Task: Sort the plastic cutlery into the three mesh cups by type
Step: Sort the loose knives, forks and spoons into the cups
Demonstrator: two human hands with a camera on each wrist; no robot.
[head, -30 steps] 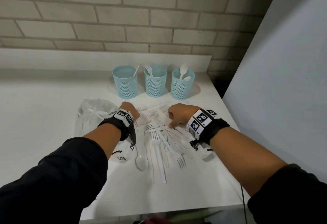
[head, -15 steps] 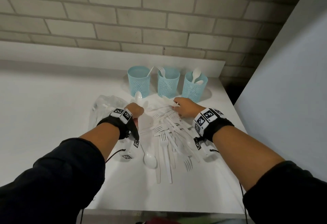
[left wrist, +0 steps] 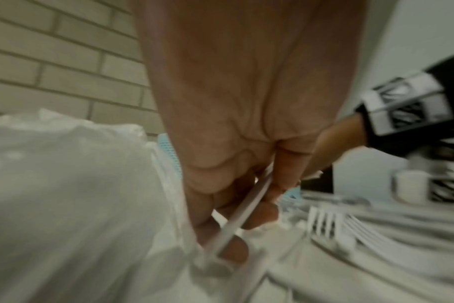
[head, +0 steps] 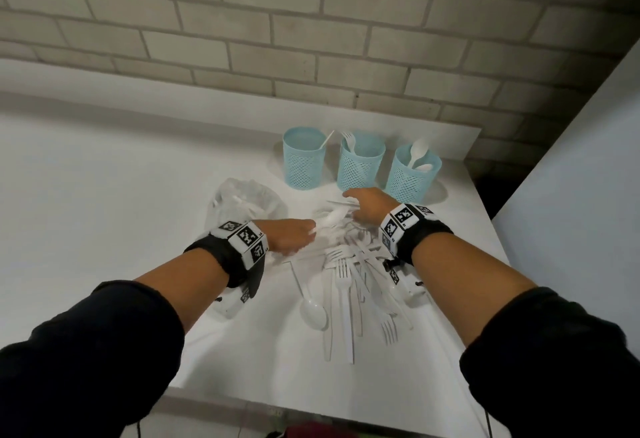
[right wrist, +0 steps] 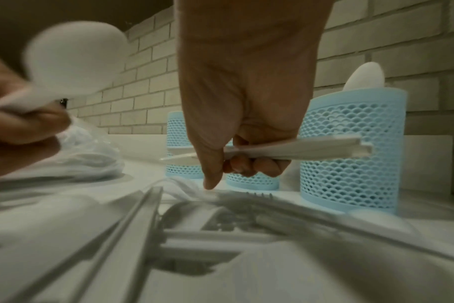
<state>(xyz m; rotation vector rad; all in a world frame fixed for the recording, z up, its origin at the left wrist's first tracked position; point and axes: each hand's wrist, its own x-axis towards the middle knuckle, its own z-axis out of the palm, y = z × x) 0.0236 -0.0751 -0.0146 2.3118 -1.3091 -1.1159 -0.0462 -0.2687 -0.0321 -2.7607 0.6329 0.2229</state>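
Behind right hand [head: 369, 207] — knife [right wrist: 285, 150] half-hidden, blurred spoon [right wrist: 73, 51]

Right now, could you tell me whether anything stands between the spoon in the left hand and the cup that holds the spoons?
Yes. The left hand holds a spoon, and the spoon cup is the rightmost. The right hand, holding a knife, lies between them. The air above it looks open.

Blurred cutlery pile [right wrist: 220, 235] in both wrist views, right hand [head: 369, 207] fingers hidden from the head view.
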